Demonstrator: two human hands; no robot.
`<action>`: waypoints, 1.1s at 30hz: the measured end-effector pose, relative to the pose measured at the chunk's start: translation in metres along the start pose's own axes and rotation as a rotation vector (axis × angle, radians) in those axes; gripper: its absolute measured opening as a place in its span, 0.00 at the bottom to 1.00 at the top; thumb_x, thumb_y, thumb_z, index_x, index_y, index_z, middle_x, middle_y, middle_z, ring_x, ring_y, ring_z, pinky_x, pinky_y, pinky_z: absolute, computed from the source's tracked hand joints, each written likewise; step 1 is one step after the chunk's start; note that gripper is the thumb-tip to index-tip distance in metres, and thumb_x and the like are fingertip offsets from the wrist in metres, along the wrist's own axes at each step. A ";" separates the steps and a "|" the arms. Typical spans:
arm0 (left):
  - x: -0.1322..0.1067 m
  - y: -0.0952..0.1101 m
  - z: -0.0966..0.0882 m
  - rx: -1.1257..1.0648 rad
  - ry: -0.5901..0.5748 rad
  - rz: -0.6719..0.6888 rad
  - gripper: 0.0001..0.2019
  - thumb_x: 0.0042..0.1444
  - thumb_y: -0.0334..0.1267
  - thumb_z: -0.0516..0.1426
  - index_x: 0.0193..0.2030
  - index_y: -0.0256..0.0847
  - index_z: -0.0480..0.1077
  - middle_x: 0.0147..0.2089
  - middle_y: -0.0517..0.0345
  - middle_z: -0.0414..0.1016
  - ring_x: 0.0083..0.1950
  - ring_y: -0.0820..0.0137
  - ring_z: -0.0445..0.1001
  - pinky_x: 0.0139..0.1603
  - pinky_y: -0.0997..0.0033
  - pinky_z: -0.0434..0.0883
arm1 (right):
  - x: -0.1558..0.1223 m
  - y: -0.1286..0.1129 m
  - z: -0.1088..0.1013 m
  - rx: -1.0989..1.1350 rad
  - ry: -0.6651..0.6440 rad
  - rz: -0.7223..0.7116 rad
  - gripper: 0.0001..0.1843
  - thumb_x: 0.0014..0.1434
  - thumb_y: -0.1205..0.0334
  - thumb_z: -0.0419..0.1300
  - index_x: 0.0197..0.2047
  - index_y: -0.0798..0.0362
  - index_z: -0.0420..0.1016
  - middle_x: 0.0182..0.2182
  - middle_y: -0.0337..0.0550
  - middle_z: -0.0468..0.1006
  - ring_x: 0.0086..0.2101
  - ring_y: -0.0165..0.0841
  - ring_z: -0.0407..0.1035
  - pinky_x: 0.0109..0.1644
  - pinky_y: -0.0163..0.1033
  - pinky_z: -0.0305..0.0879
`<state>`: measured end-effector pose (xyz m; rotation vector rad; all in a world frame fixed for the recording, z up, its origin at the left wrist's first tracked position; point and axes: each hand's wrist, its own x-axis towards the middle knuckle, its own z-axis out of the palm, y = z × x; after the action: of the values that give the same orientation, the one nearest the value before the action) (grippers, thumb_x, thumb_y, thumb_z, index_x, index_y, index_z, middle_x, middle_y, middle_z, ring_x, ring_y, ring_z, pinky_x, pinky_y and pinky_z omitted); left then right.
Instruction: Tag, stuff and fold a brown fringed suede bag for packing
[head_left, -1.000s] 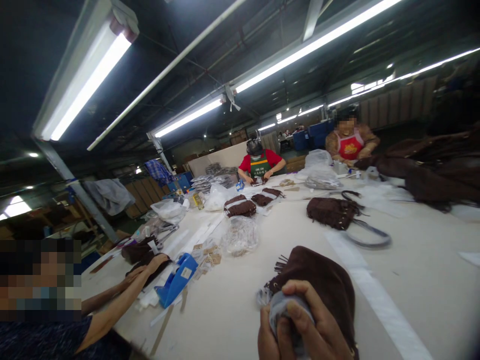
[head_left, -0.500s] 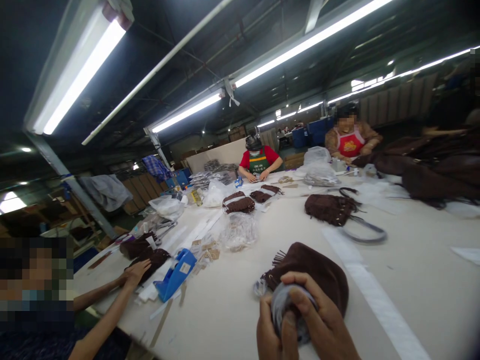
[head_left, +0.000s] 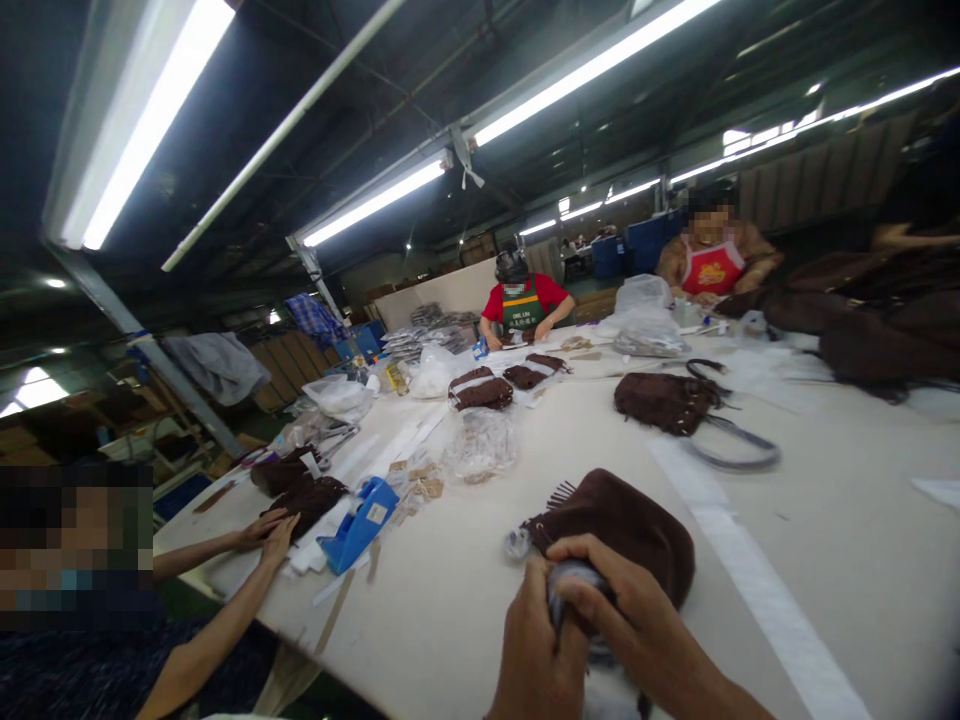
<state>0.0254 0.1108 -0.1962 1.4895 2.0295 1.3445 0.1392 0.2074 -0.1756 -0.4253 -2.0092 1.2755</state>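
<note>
A dark brown fringed bag (head_left: 622,520) lies on the pale table just beyond my hands. Both hands close around a grey, plastic-wrapped bundle (head_left: 576,575), seemingly the bag's coiled strap. My left hand (head_left: 536,640) grips it from the left, fingers curled. On the right side, my right hand (head_left: 637,625) wraps over it with the thumb pressing on top. Fingers cover most of the bundle. A small clear-wrapped piece (head_left: 517,543) sticks out at the bag's left corner, by the fringe.
Left of me, a co-worker's hands (head_left: 274,530) rest on a brown bag near a blue tape dispenser (head_left: 360,525). A plastic bag (head_left: 480,445), tags (head_left: 420,478) and a bag with a grey strap (head_left: 664,403) lie farther off. A white strip (head_left: 750,570) runs along the right.
My hands have closed more tightly over the grey bundle, and less of it shows. The view has shifted slightly. The co-worker's hands on the left have moved a little on the bag.
</note>
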 end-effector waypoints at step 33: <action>-0.024 -0.016 0.066 -0.285 0.272 -0.220 0.19 0.65 0.53 0.48 0.50 0.38 0.64 0.46 0.48 0.73 0.47 0.62 0.71 0.50 0.63 0.67 | -0.012 0.044 0.052 0.451 0.614 0.271 0.17 0.64 0.45 0.54 0.44 0.50 0.67 0.26 0.34 0.65 0.24 0.26 0.58 0.25 0.30 0.58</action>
<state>0.0713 0.1231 -0.2501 0.9763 1.9781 1.7288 0.1068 0.1863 -0.2328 -0.7720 -1.1436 1.4854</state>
